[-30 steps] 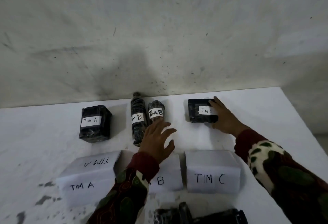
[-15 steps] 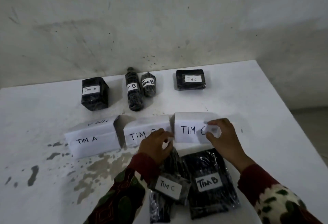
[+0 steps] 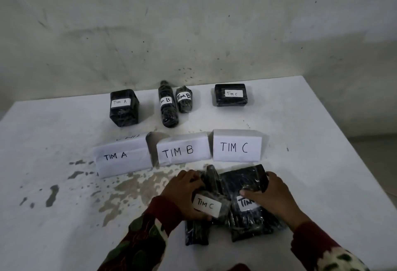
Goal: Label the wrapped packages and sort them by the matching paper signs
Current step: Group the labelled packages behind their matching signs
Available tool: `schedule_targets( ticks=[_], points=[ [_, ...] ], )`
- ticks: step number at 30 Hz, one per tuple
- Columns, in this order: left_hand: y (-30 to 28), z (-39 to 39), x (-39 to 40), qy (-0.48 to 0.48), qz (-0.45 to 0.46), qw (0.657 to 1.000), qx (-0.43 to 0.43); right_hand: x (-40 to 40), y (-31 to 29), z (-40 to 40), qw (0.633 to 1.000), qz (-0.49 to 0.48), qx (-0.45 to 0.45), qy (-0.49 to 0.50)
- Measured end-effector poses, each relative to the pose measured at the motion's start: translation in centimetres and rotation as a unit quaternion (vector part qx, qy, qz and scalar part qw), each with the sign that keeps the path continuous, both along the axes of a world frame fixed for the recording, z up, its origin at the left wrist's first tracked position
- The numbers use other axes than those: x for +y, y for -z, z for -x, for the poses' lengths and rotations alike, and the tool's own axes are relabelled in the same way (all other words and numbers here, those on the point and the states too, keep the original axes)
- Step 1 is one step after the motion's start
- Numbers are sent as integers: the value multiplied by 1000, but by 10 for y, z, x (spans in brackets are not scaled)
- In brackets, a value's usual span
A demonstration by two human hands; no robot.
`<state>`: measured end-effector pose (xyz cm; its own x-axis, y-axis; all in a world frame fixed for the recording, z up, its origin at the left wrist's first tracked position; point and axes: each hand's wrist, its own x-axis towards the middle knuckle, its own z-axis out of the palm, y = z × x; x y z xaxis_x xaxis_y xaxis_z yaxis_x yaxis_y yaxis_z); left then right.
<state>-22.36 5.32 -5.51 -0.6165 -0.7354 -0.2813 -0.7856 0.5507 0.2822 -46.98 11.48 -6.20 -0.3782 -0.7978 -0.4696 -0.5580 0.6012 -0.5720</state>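
Note:
Three folded paper signs stand in a row: TIM A (image 3: 122,157), TIM B (image 3: 182,151), TIM C (image 3: 237,146). Behind them lie black wrapped packages: one labelled Tim A (image 3: 124,107), two labelled Tim B (image 3: 168,104) (image 3: 184,99), one labelled Tim C (image 3: 231,94). Near the front edge lies a pile of black packages. My left hand (image 3: 184,195) grips the small one labelled TIM C (image 3: 211,207). My right hand (image 3: 270,197) grips the larger flat package (image 3: 247,185), its thumb covering part of that package's TIM label. A further dark package (image 3: 196,233) lies under the pile.
The white table (image 3: 64,217) has worn grey patches left of my hands. A stained wall (image 3: 193,24) rises directly behind the far edge. The table's right edge (image 3: 348,152) runs diagonally, with floor beyond it.
Both hands pulled back from the far packages, passed the signs and came down onto the front pile. The left now grips the TIM C package, the right the larger one.

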Motion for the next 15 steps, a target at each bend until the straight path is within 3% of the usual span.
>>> schedule_targets(
  ticks=[7, 11, 15],
  points=[
    [-2, -1, 3, -38, -74, 997, -5, -1, -6, 1, 997, 17, -76, 18],
    [-7, -8, 1, -92, -166, 981, 44, 1, -10, 2, 995, 39, -89, 5],
    [-12, -12, 0, -144, -180, 970, 77, 0, -16, 4, 995, 49, -88, -15]
  ],
)
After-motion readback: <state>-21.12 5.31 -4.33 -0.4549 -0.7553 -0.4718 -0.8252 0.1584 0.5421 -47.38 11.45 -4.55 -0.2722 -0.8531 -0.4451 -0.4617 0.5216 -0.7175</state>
